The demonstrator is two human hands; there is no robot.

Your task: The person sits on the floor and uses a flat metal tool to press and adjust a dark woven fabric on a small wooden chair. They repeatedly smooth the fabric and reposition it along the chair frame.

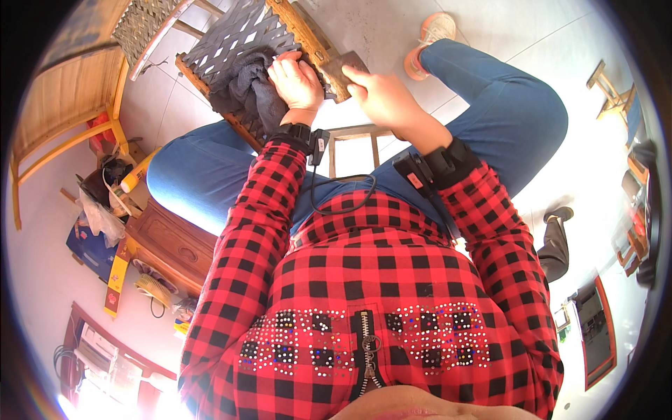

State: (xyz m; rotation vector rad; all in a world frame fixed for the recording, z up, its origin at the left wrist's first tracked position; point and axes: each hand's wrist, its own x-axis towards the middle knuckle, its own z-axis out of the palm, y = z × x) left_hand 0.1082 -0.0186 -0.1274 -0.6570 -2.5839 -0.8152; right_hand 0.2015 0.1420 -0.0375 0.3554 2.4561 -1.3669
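A wooden-framed stool or chair with a grey woven seat (231, 38) stands tilted against my lap at the upper left. A crumpled dark grey cloth (248, 91) lies over the near part of it. My left hand (297, 82) rests on the cloth beside the worn wooden rail (308, 31), its fingers bent over and pressing down. My right hand (385, 98) pinches a flat, grey-brown rectangular block (344, 70) against the end of that rail. The fingers under the block are hidden.
Another woven seat (143, 28) and a yellow-edged wooden chair (66, 105) stand at far left. A brown wooden cabinet (175, 238) is beside my left leg, with a brush (154, 287) nearby. Behind my hands is a small wooden frame (353, 143). Another person's leg (555, 245) shows at right.
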